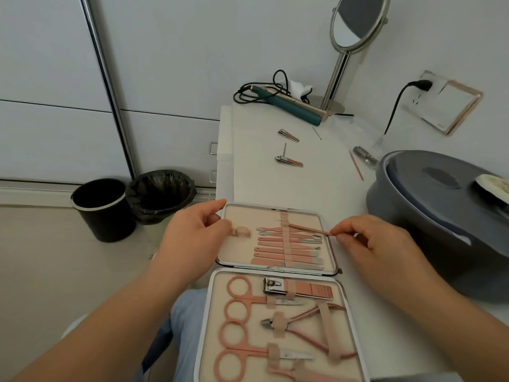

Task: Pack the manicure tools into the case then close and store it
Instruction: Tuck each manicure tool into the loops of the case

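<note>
the near half of the case (pixel 210 299) runs off the bottom edge, so its lowest tools are cut off. on the far half, the right hand (pixel 377 244) pinches the tail of a thin pink tool (pixel 308 229) between thumb and forefinger, tip under the elastic band (pixel 285 238). best fed flat and straight — parallel to its neighbours — while the left hand (pixel 192 238), fingers curled at the left rim, steadies the case. beyond, two clippers (pixel 289 161) and a pink stick (pixel 356 165) lie loose — small, hard to make out.
</note>
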A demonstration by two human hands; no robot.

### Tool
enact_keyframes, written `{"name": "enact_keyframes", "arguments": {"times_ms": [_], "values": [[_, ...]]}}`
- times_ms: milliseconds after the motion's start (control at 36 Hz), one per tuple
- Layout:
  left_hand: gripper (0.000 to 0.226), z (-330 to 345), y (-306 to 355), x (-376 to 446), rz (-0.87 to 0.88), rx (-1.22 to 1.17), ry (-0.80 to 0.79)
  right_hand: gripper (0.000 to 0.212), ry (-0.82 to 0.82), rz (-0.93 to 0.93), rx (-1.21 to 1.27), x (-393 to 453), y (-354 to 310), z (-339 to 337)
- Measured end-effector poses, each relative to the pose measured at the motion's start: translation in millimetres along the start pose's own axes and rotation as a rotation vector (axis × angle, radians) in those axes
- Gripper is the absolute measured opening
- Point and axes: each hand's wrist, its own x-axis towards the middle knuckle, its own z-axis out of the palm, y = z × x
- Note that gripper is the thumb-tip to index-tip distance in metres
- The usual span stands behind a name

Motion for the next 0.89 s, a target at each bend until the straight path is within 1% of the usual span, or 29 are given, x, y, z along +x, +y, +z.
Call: {"name": "enact_keyframes", "arguments": {"times_ms": [111,250,306,361,444,528,583,639,694,750,889], "values": [[0.034,-1,-1,-1,-0.014,0.001,-0.008,0.023,-0.014,-0.023,-0.009,1,-2,0],[0.038,-4,-3,-4,-0.050,-0.009,-0.028,0.028,-0.016,-0.055,-0.021,8,-5,2],[0.039,-6,-1,-4,-0.059,-0.012,-0.039,0.023,-0.026,-0.084,-0.059,10,-6,2],[0.039,-8,1,-2,-0.052,0.039,-0.051,0.016,-0.029,-0.103,-0.105,13,-8,2],[0.040,-10,6,2,-0.007,0.181,-0.056,0.016,-0.059,-0.138,-0.171,17,-11,-1],[0.047,-9,14,2,0.082,0.249,-0.069,0.014,-0.149,-0.157,-0.201,24,-15,-3],[0.042,-4,20,0,0.157,0.296,-0.116,0.013,-0.195,-0.166,-0.221,29,-17,-3],[0.031,2,22,-2,0.232,0.345,-0.164,0.013,-0.218,-0.187,-0.250,33,-19,-3],[0.024,6,23,-5,0.241,0.350,-0.189,0.013,-0.238,-0.212,-0.272,36,-21,-3],[0.023,7,23,-7,0.236,0.340,-0.209,0.012,-0.248,-0.231,-0.271,39,-23,-2],[0.029,8,22,-10,0.298,0.378,-0.275,0.012,-0.263,-0.237,-0.277,39,-26,0]]}}
